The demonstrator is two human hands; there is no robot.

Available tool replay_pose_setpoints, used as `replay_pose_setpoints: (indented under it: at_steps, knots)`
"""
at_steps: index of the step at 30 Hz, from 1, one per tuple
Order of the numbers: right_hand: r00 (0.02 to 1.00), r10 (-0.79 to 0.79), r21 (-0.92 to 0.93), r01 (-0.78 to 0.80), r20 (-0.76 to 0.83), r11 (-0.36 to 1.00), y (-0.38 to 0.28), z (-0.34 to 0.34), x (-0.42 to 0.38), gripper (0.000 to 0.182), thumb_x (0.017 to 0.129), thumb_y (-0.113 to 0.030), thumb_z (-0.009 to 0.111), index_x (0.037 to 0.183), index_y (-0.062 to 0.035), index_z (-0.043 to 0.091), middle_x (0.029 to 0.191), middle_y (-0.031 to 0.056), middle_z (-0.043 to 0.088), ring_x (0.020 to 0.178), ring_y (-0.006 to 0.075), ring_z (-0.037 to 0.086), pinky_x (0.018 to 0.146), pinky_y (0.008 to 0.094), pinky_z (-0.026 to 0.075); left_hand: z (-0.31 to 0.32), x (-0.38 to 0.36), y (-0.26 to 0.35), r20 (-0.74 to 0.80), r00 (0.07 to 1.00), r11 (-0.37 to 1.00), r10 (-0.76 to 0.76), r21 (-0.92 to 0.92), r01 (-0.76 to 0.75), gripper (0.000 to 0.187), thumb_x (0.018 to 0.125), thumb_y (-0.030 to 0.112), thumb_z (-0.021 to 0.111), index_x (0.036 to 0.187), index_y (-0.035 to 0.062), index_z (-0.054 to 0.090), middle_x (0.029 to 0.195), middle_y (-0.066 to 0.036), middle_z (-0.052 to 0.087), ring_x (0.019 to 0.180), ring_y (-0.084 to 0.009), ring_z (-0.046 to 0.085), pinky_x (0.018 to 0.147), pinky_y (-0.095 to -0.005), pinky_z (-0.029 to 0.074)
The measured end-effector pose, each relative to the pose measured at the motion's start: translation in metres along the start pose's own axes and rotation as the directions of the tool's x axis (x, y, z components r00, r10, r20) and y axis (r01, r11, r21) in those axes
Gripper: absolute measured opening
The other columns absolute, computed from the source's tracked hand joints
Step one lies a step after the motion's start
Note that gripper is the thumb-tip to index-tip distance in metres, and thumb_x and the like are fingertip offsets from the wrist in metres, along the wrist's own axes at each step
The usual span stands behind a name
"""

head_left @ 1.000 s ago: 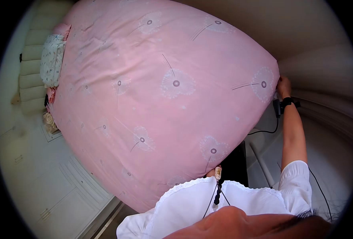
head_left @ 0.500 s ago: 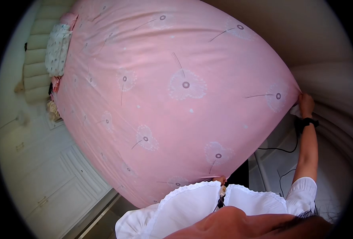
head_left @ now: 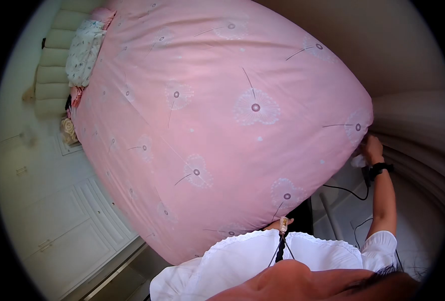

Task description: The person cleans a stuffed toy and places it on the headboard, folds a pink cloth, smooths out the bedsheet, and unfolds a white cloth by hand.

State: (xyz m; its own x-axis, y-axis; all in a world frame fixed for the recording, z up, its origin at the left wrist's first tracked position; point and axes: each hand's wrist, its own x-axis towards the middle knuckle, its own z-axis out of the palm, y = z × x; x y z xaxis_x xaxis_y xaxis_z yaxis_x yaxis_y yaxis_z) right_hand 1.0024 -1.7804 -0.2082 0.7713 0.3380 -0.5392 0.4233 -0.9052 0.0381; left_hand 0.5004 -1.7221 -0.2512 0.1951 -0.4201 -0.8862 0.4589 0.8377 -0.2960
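Note:
A pink fitted sheet printed with dandelions covers the bed. At its right corner is my right hand, wearing a black wristband. Its fingers are curled against the sheet's lower edge, just under the rounded corner. A small piece of white material shows beside these fingers. My left hand is at the sheet's near edge, low in the view, partly behind a hanging pendant and my white collar. Only its thumb side shows, and its fingers are hidden by the sheet and clothing.
A padded headboard and a white patterned pillow are at the far left. White cabinets line the left side. Beige curtains hang close on the right. A black cable runs below the bed's right corner.
The pulled-out right corner has become rounded and lower, and my right hand has moved down and slightly left. At the near edge, the bunched sheet by my left hand has flattened. The view has shifted slightly.

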Motion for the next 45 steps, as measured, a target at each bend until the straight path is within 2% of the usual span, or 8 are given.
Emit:
replay_pose_setpoints:
  at_steps: [7,11,18,24,29,33,39,45]
  knots:
    - [0.913,-0.213,0.294,0.109,0.349,0.95,-0.071,0.006,-0.083,0.055,0.065,-0.036,0.077,0.106,-0.0005,0.065,0.107,0.0245,0.064,0.103,0.0383,0.06,0.088,0.0432,0.049,0.034,-0.163,0.05,0.115,0.811,0.538,0.574,0.693,-0.479,0.033,0.088,0.019,0.065,0.116,0.0029,0.058,0.121,-0.014,0.058,0.109,-0.0203,0.055,0.088,-0.0322,0.047]
    - [0.944,-0.062,0.228,-0.015,0.325,0.974,-0.047,0.044,-0.084,0.06,0.066,-0.04,0.076,0.109,0.0005,0.065,0.109,0.0248,0.064,0.101,0.0378,0.062,0.087,0.0417,0.05,0.004,-0.193,0.108,0.225,-0.099,-0.232,0.969,0.971,-0.064,0.06,0.083,0.03,0.067,0.136,0.0118,0.046,0.147,-0.019,0.03,0.132,-0.0449,0.025,0.104,-0.059,0.026]
    - [0.926,-0.122,0.104,0.091,0.358,0.99,-0.065,-0.028,-0.112,0.053,0.062,-0.038,0.078,0.099,-0.0001,0.07,0.099,0.0209,0.068,0.094,0.0344,0.065,0.085,0.0391,0.051,-0.02,-0.139,-0.03,0.508,0.667,-0.581,0.546,0.802,-0.136,0.059,0.081,0.035,0.067,0.134,0.0175,0.047,0.142,-0.017,0.03,0.13,-0.039,0.028,0.098,-0.0593,0.031]
    - [0.959,-0.089,0.079,0.07,0.271,0.994,-0.084,-0.104,-0.133,0.051,0.063,-0.035,0.078,0.098,0.0009,0.07,0.098,0.0209,0.068,0.094,0.0346,0.065,0.085,0.038,0.051,-0.043,-0.189,-0.003,0.111,0.437,0.179,0.893,0.803,-0.568,0.028,0.082,0.016,0.066,0.107,0.0051,0.065,0.095,-0.014,0.067,0.089,-0.0294,0.064,0.084,-0.0375,0.05]
    - [0.993,-0.072,0.029,0.07,0.095,0.997,-0.089,-0.111,-0.163,0.049,0.064,-0.037,0.077,0.097,-0.0014,0.071,0.098,0.0191,0.068,0.096,0.0333,0.065,0.085,0.039,0.051,-0.083,-0.215,0.013,0.253,0.017,-0.237,0.967,0.926,-0.294,0.043,0.081,0.019,0.066,0.12,0.0055,0.058,0.141,-0.014,0.042,0.129,-0.0381,0.035,0.104,-0.0425,0.034]
    - [0.988,-0.105,0.132,0.09,0.109,0.987,-0.122,-0.11,-0.202,0.048,0.065,-0.037,0.075,0.102,-0.0053,0.07,0.102,0.0184,0.068,0.099,0.0329,0.064,0.086,0.0396,0.051,-0.1,-0.233,-0.053,0.445,0.757,-0.507,0.479,0.844,-0.176,0.041,0.081,0.019,0.064,0.12,0.0065,0.058,0.145,-0.015,0.036,0.132,-0.0427,0.029,0.105,-0.0461,0.031]
    - [0.986,-0.138,0.182,0.12,0.089,0.976,-0.168,-0.07,-0.264,0.044,0.066,-0.036,0.072,0.101,-0.0087,0.071,0.102,0.0181,0.067,0.1,0.0336,0.063,0.086,0.0406,0.051,-0.171,-0.214,-0.063,0.353,0.588,0.154,0.728,0.752,-0.641,0.039,0.082,0.02,0.063,0.119,0.0062,0.059,0.14,-0.017,0.042,0.128,-0.0447,0.034,0.105,-0.0469,0.031]
    - [0.991,-0.086,0.277,0.053,0.106,0.959,-0.212,0.006,-0.385,0.043,0.069,-0.035,0.071,0.106,-0.0131,0.07,0.104,0.0166,0.068,0.1,0.0343,0.063,0.087,0.0434,0.05,-0.211,-0.274,-0.01,0.026,0.122,-0.029,0.992,0.999,0.018,0.072,0.083,0.036,0.065,0.144,0.0169,0.033,0.152,-0.022,0.015,0.137,-0.0494,0.011,0.105,-0.0636,0.021]
